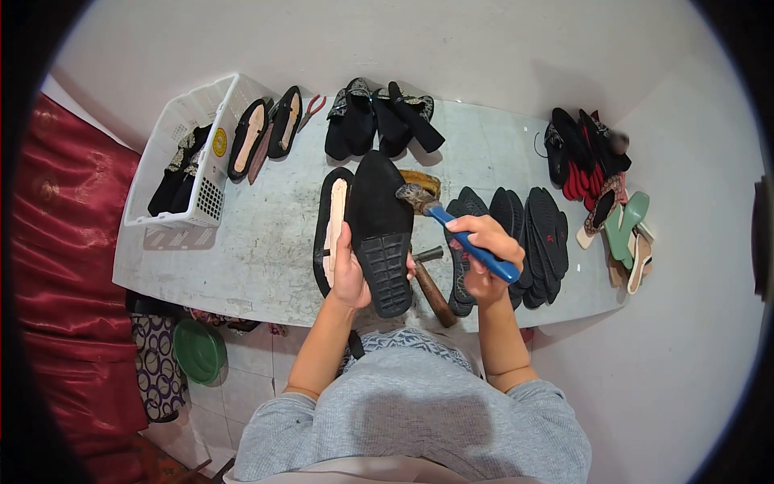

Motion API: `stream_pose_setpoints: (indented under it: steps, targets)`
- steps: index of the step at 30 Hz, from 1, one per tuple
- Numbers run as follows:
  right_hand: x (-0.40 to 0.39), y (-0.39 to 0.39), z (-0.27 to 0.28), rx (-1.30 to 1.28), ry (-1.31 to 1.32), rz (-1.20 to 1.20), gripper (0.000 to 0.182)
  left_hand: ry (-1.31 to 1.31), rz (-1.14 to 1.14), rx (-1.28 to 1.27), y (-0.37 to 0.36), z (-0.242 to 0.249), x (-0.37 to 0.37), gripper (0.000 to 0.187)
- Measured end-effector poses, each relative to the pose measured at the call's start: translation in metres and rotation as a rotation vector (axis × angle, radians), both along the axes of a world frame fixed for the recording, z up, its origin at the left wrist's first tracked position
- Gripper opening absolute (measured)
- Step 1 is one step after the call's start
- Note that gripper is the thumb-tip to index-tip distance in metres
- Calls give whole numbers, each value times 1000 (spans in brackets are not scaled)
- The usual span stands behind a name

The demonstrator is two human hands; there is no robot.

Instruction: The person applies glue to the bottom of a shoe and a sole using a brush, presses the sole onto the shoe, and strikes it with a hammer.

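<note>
My left hand (351, 270) grips a black shoe (377, 202) from both sides, its sole turned up and its ridged heel part toward me. In my right hand (486, 254) is a hammer (476, 244) with a blue handle, its worn metal head just right of the shoe's upper sole. Another black shoe with a pale insole board (334, 222) lies on the table to the left of the held one. Behind the held shoe, a second hammer with a wooden handle (435, 297) rests on the table, below a yellowish-brown object (422, 184).
Several black soles (544, 242) lie right of my right hand. A white basket (181, 153) with shoes, more shoes (351, 121) and red pliers (312, 111) stand along the table's back. Red-and-black shoes (576, 153) and green pieces (629, 226) lie at the right end. A green basin (199, 352) is on the floor.
</note>
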State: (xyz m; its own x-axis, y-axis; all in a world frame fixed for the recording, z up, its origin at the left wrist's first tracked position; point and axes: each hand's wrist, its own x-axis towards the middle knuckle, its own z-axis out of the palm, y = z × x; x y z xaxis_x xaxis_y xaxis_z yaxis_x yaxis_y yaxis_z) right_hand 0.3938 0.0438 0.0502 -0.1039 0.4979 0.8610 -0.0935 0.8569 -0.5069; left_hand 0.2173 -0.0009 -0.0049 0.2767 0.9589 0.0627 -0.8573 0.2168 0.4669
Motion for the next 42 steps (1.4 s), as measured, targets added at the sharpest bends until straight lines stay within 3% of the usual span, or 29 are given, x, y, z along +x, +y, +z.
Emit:
stream_pose_setpoints:
  steps: [4, 5, 8, 10, 14, 15, 21, 23, 24, 27, 29, 33, 38, 40, 42]
  targets:
    - [4, -8, 10, 41, -174, 68, 19, -7, 19, -91, -2, 3, 3, 83]
    - [3, -13, 8, -68, -170, 172, 18, -20, 69, -173, -2, 5, 4, 83]
    - [1, -11, 8, -7, -184, 169, 21, -55, 70, -124, -1, 7, 4, 83]
    - [2, -7, 4, 26, -85, 91, 21, -38, 26, -52, 0, 0, 1, 82]
    - [0, -6, 9, 145, -203, -74, 18, -9, -31, -11, -1, -1, 1, 81]
    - [0, -10, 8, 108, -183, -46, 32, -8, -30, -9, -1, -2, 1, 81]
    - [4, -22, -1, -131, -142, 195, 15, -84, 105, -140, 0, 0, -3, 73]
    - [-3, -22, 5, -103, -78, 196, 17, -71, 63, 40, 3, 6, -3, 67]
    - [-7, -21, 8, -73, -15, 198, 26, -72, 63, 39, 4, 13, 0, 67]
    - [-19, -17, 12, 28, -127, 158, 16, -86, 200, -125, 7, 29, 8, 66]
    - [-27, -17, 7, 89, -185, 143, 11, 45, 258, -75, 10, 26, 7, 69]
    - [-22, -29, 13, 26, -293, 175, 21, -34, 191, 92, 16, 22, -4, 68]
    - [-20, -25, 13, -90, -214, 265, 18, -103, 194, 116, 19, 17, -13, 66]
    - [-24, -28, 21, -141, -14, 122, 17, -92, 184, 223, 21, 9, -16, 64]
    - [-25, -20, 18, -51, -64, 179, 21, -122, 200, 168, 17, 18, -9, 62]
